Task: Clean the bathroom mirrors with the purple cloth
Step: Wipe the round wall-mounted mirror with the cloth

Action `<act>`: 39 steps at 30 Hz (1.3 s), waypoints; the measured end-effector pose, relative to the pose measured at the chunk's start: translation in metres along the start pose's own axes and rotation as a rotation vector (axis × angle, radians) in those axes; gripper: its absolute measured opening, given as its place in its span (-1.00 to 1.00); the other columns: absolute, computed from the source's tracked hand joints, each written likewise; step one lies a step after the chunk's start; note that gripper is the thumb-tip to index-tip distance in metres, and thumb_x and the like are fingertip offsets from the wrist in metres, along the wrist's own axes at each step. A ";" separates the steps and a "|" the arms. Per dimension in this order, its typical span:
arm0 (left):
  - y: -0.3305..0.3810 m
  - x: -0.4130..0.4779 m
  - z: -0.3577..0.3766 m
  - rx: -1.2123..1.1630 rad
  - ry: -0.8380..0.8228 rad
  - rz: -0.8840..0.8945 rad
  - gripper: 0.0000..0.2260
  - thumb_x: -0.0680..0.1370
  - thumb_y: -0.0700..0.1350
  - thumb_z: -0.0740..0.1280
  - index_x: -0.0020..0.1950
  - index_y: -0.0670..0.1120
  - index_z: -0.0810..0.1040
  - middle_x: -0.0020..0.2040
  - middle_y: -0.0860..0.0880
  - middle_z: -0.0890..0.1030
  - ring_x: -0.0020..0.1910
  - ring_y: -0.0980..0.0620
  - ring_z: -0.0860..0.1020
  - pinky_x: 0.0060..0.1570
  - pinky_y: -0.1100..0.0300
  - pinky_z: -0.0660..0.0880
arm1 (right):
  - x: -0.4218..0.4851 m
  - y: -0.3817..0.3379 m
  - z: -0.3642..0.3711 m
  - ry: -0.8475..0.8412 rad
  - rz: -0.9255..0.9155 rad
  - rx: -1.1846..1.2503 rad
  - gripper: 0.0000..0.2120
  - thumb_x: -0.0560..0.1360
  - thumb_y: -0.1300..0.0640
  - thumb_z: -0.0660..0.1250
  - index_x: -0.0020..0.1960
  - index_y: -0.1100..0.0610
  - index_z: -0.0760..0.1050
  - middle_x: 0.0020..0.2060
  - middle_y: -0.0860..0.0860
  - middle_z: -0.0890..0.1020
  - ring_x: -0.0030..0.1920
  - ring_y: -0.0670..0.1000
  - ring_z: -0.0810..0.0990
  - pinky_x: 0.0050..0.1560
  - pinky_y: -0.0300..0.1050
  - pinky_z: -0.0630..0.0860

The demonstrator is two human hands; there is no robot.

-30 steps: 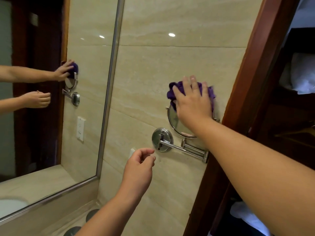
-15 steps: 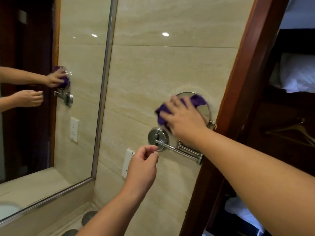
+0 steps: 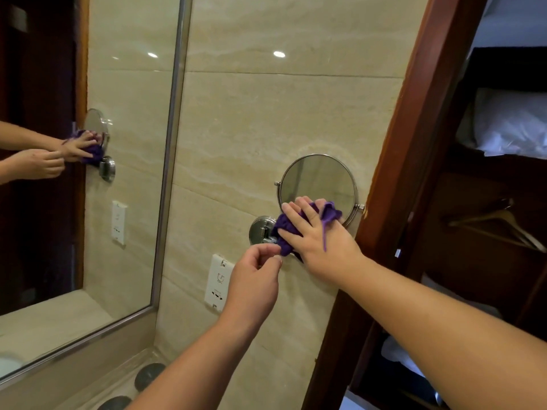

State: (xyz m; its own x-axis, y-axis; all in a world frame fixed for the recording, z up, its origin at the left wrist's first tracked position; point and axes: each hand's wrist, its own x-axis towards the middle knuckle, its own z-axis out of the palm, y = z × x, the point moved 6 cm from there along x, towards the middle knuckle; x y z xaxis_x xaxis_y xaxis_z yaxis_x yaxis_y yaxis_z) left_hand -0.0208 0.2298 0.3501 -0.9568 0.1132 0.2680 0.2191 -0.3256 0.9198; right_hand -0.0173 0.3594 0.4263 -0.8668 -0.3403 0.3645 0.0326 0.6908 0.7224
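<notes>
Purple cloth: bunched against the lower left edge of the round mirror, spilling down over the mirror's arm; a loose thread trails over the back of the right hand.
Right hand: laid flat on the cloth, fingers fairly straight and slightly apart, pressing it to the glass and rim.
Left hand: raised just below the cloth, fingers curled, thumb and forefinger tips nearly meeting. Cannot tell whether they touch the cloth's lower end.
Round mirror: chrome-rimmed, upper part of the glass uncovered, standing close to the tiled wall.
Wall mount: chrome disc, just left of the cloth, partly hidden by it.
Socket plate: white, on the tile below the mount, behind the left hand.
Large wall mirror: left of the corner, metal-framed, reflecting both hands, the cloth and the round mirror.
Door frame: dark wood, right beside the round mirror.
Closet beyond: white pillow on a shelf, wooden hanger lower down.
</notes>
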 end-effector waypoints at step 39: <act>0.024 -0.028 -0.082 0.154 0.233 0.067 -0.85 0.58 -0.17 0.31 0.03 0.06 0.60 -0.09 0.04 0.65 -0.29 0.25 0.54 -0.37 0.38 0.49 | 0.023 0.040 -0.038 0.210 0.196 -0.008 -0.49 0.61 -0.03 0.17 0.55 0.00 0.30 0.61 0.13 0.11 0.60 0.25 0.01 0.50 0.35 -0.10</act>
State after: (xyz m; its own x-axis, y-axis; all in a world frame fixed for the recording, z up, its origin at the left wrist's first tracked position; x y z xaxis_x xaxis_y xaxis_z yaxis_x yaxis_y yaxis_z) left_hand -0.0043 0.1414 0.3410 -0.9534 -0.1280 0.2733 0.2930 -0.1765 0.9397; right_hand -0.0165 0.3550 0.4859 -0.7218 -0.3257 0.6107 0.1944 0.7514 0.6306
